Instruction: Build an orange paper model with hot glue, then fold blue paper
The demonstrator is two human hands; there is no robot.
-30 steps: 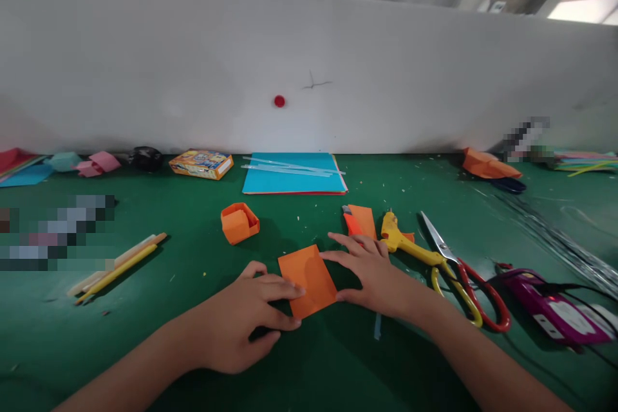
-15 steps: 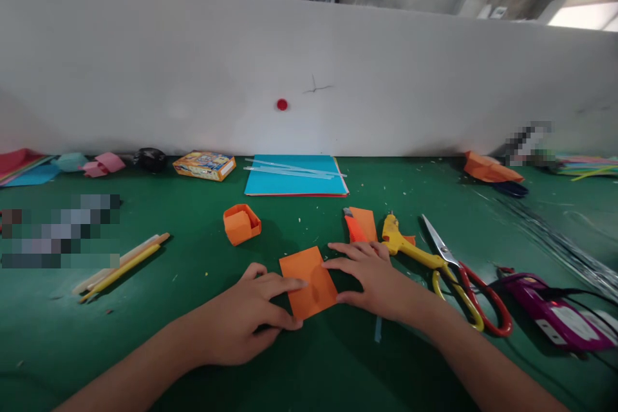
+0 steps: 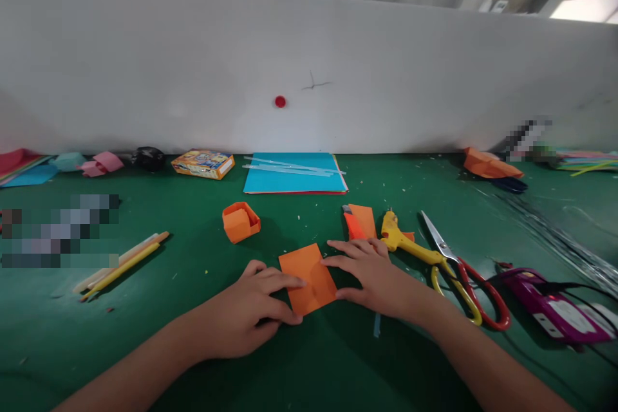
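Note:
A square of orange paper (image 3: 309, 278) lies tilted on the green table. From the left, my left hand (image 3: 248, 312) rests on it, the index finger flat on the paper and the thumb at its lower left corner. My right hand (image 3: 369, 273) is spread at the paper's right side, its index finger and thumb touching that edge. Just beyond my right fingers are an orange utility knife (image 3: 354, 225) and another orange paper piece (image 3: 368, 220). A folded orange paper shape (image 3: 240, 223) stands farther back, left of the square.
Right of my hand lie a yellow glue gun (image 3: 410, 248), red-and-yellow scissors (image 3: 447, 248) and a purple power strip (image 3: 550, 309) with cables. Pencils (image 3: 125, 267) lie on the left. Blue sheets (image 3: 294, 181) and a small box (image 3: 203, 164) sit by the white partition (image 3: 193, 64).
Both hands and the orange square keep nearly the same place. The whole view has shifted very slightly.

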